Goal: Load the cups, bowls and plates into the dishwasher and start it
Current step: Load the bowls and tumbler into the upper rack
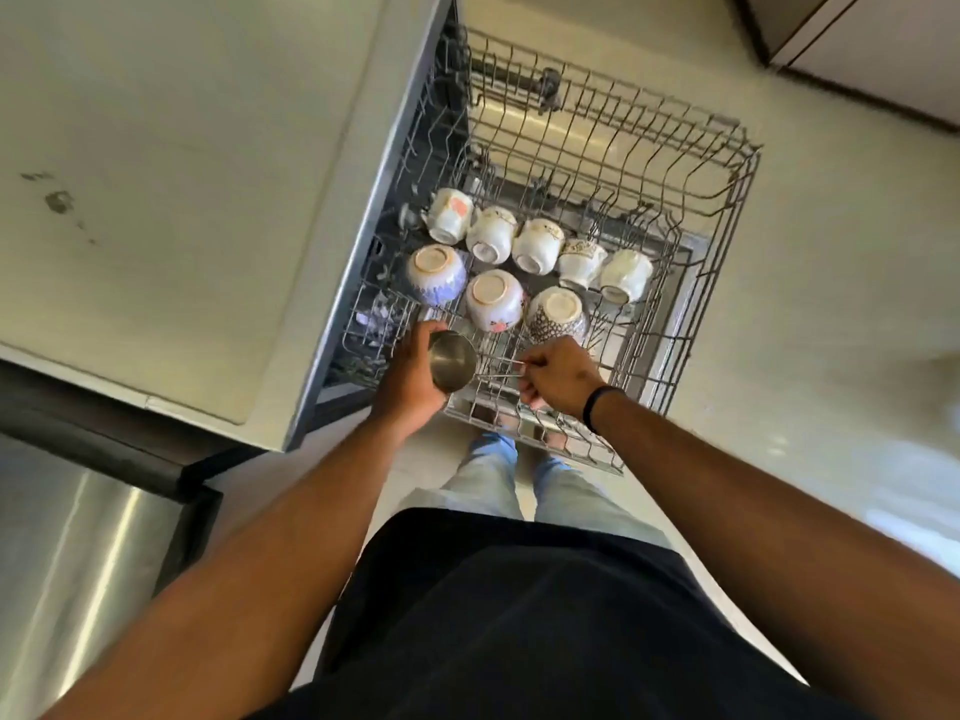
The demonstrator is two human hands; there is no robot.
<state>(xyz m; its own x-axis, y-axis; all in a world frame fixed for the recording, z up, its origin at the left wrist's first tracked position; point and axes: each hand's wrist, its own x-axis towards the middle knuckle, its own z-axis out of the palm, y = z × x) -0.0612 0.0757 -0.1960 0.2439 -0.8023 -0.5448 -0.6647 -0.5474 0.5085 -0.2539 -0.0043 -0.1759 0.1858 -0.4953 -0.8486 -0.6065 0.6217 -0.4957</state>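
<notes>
Over the rack [727,163], left hand [410,376] grips steel bowl [453,362].

The far right part of the pulled-out rack [675,163] holds only bare wire tines, open to reach from above, while five upturned cups [535,246] and three upturned bowls [493,298] crowd its left-hand rows beside the counter [156,200] edge

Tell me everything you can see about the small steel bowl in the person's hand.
The steel bowl is small, round and plain, with a dull metallic shine. The left hand grips it, tilted with its opening toward the camera, above the near edge of the upper rack. It looks empty. It is not yet set down.
</notes>
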